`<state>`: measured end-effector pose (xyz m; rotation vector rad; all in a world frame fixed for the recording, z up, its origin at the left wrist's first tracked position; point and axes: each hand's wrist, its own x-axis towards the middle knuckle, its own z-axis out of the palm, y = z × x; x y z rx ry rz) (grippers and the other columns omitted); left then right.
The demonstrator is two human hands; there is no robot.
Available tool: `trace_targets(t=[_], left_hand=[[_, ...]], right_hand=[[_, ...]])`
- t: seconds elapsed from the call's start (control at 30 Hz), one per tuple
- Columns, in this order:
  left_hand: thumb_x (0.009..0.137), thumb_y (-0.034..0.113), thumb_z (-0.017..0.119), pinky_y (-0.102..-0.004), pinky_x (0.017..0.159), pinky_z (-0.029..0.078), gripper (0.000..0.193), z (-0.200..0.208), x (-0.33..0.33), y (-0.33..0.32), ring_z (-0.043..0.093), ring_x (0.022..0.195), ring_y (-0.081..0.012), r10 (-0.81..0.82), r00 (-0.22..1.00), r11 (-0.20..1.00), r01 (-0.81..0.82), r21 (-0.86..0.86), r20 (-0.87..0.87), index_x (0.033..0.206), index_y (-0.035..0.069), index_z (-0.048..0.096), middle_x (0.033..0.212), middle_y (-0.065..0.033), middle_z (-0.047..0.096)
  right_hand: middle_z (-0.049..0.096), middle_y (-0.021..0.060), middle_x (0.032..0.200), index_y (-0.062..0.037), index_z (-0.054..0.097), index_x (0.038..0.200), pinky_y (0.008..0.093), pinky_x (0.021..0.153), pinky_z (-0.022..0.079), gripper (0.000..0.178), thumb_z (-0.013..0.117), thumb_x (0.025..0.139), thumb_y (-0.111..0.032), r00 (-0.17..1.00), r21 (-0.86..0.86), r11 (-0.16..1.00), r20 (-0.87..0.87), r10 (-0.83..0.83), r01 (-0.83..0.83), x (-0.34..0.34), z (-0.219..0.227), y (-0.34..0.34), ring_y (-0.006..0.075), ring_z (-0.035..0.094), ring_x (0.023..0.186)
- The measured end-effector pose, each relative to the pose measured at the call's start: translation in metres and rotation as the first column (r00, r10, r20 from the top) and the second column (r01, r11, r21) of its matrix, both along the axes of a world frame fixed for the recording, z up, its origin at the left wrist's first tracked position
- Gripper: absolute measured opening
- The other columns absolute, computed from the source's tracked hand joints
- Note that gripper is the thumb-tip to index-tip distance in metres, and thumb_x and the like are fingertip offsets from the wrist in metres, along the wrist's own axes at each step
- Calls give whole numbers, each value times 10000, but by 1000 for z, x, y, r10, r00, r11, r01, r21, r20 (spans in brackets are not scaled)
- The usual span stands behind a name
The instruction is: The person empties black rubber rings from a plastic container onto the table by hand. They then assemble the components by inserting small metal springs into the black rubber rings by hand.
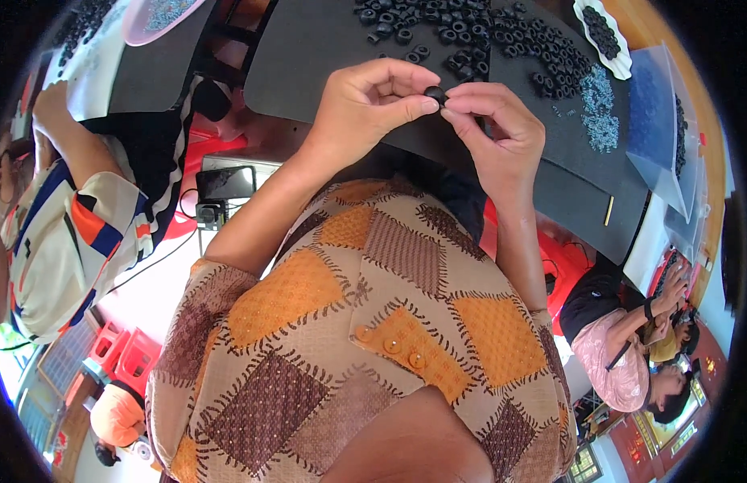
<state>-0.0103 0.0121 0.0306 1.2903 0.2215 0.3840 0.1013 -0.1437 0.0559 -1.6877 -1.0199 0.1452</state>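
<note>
While your forearms rise over your patchwork top [365, 322], both hands meet above the near edge of the black mat [309, 48]. Your left hand [365, 101] is curled narrow, thumb and forefinger pinched onto a small black ring [435, 94]. Your right hand [498, 133] closes on the same ring from the other side, its fingertips [454, 109] touching it, the other fingers bent loosely below. So the ring sits between the two hands, just in front of the mat's near edge and held off its surface. Farther back on the mat lies a loose heap of black rings [470, 32], spreading toward the right, and beside it a patch of small grey bits [600, 109]. A white scalloped dish [603, 32] with more black rings stands at the mat's far right corner, near some clear bags [655, 121]. To your left a person in a striped sleeve [76, 233] sits beside a phone [226, 183] on a stand. Lower right, another person in pink [615, 354] bends over their own work, well apart from your hands.
</note>
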Motion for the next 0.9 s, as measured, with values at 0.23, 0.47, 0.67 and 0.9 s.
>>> trace_targets(t=[0.23,0.47,0.67,0.9], left_hand=[[880,12,725,-209,772,543,204,1,-3,5,671,857,-82,-17,1000,992,19,124,-13,1079,-23,705,937,-58,723],[874,8,725,-200,776,512,240,1,-9,7,625,901,-56,-23,998,982,33,183,-58,1114,18,723,1014,-17,687],[877,-5,713,-221,812,549,243,-5,-11,7,649,917,-67,52,997,959,-33,282,-60,1118,12,697,1008,-26,703],[837,-28,722,-261,795,579,291,-4,-7,4,681,897,-96,103,993,830,-50,556,-64,1120,18,673,976,-68,723]], right_hand=[[722,61,897,-15,696,906,251,756,561,149,755,787,52,940,58,997,-341,-30,52,-8,-5,3,119,703,862],[711,39,868,-16,683,910,237,747,559,169,781,778,25,959,-29,999,-279,-48,42,-11,-18,6,98,702,863],[713,40,812,-32,689,905,254,694,542,222,805,720,9,995,-107,990,-39,-93,88,-16,-20,13,106,708,805],[737,84,845,-51,668,951,288,714,566,243,787,740,-24,990,-182,974,15,-137,138,-19,-26,21,172,735,792]])
